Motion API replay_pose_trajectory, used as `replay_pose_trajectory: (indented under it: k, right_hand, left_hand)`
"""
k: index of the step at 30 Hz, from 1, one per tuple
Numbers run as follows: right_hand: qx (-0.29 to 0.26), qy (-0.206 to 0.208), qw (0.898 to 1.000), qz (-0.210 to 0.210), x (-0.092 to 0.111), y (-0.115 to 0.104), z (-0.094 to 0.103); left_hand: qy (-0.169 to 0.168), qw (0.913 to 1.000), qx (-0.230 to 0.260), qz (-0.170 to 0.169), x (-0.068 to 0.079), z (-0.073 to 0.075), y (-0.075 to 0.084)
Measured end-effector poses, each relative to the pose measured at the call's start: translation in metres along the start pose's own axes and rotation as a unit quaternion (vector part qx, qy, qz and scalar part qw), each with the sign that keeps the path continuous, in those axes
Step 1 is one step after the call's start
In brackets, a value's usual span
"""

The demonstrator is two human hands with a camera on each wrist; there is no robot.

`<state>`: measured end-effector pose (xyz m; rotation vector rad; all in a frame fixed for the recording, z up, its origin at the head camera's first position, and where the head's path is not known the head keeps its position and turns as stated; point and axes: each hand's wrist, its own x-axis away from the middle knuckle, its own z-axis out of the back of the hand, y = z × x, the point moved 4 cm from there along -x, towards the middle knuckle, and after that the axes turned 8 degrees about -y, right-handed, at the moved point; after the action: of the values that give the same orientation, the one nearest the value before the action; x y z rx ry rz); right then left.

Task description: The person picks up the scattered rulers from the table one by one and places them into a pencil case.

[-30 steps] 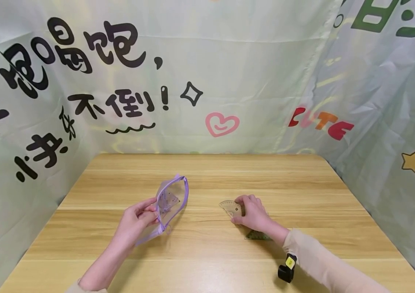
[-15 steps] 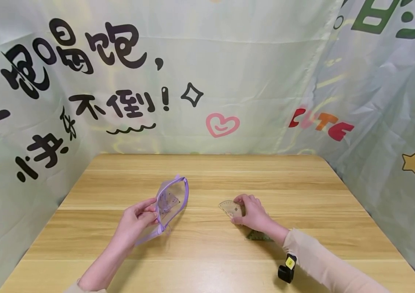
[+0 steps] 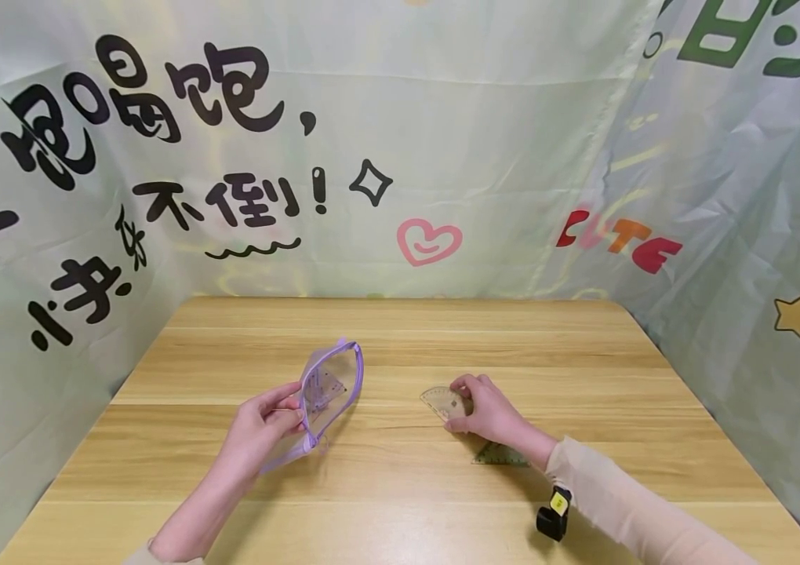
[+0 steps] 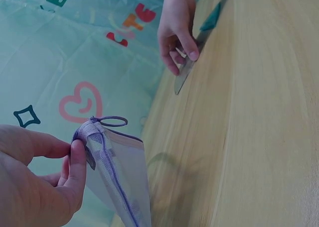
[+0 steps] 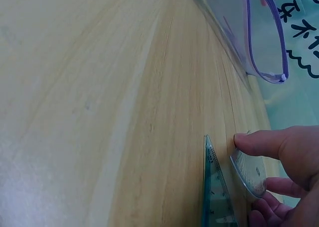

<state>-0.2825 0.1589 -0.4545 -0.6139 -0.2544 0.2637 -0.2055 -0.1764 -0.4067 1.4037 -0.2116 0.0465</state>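
Note:
My left hand (image 3: 266,420) pinches the edge of a clear zip pouch (image 3: 360,373) with purple trim. The pouch is tilted and its mouth gapes towards the right. Through its wall shows a clear piece with ruler-like markings (image 3: 329,384). In the right wrist view, the thumb and fingers of my right hand (image 5: 294,162) pinch a clear protractor (image 5: 250,173), tilted on its edge close over the table. Beneath my right wrist lies a green-tinted set square (image 3: 499,455), partly hidden by the arm in the head view.
The wood-grain table (image 3: 400,486) extends on all sides of both hands. Printed fabric (image 3: 343,94) hangs along its back and sides. A black device with a yellow label (image 3: 554,514) is strapped at the right sleeve.
The protractor has shifted very slightly to the left in my right hand. My left hand and the pouch stay where they were.

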Motion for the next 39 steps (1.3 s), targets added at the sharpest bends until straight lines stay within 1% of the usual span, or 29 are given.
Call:
replay_pose_trajectory:
  k: [10,20,26,30,39]
  right_hand:
    - [0.013,-0.002,1.0,0.014,-0.001,-0.001,0.003]
    - [0.031,-0.003,0.999,0.019,-0.003,-0.001,0.008]
    - [0.012,-0.025,0.999,0.016,-0.003,-0.003,0.012]
    - [-0.001,-0.037,0.999,0.023,-0.003,-0.005,0.015]
    - [-0.048,-0.062,0.997,0.022,-0.003,-0.009,0.02]
  left_hand:
    - [0.002,1.0,0.003,0.002,0.0,-0.002,0.001]
    - [-0.004,1.0,0.002,0.001,0.0,-0.002,0.002]
    - [-0.002,1.0,0.003,0.001,0.0,-0.003,0.003]
    - [0.001,1.0,0.006,0.0,0.0,-0.003,0.003]
    - [0.002,1.0,0.007,0.0,0.0,-0.003,0.002]
